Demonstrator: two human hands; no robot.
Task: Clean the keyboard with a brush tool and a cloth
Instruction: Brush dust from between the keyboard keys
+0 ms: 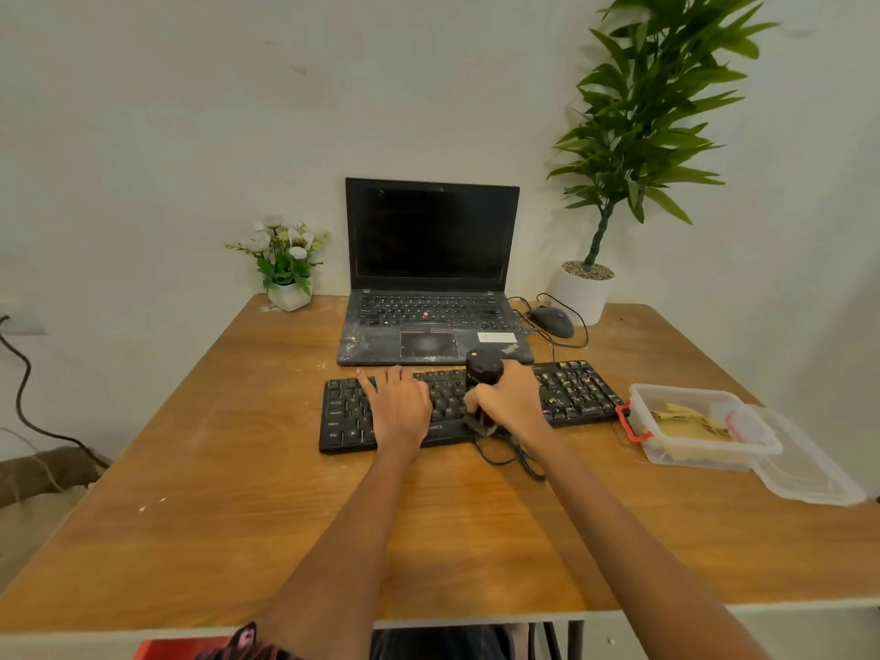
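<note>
Two hands work a black keyboard (578, 390) before the laptop (431, 297): left hand (397, 404) flat, steadying it, right hand (512, 402) clamped around an upright brush (482, 395) sweeping the keys.

Views: we have one, the head camera, so no part of the scene is shared with a second view.
Position: we look from above the near edge of the wooden table (247, 493), on the side opposite the laptop (431, 273).
Direction: we face forward and downward, toward the laptop and the pale wall behind it.
Nearness: both forearms enter from the bottom edge; the keyboard (571, 388), just in front of the laptop, lies at arm's reach.
Field: wide-angle; the table edges splay outward toward us, and we see the tall plant (652, 116) right of the laptop and the flower pot (285, 259) left of it.
</note>
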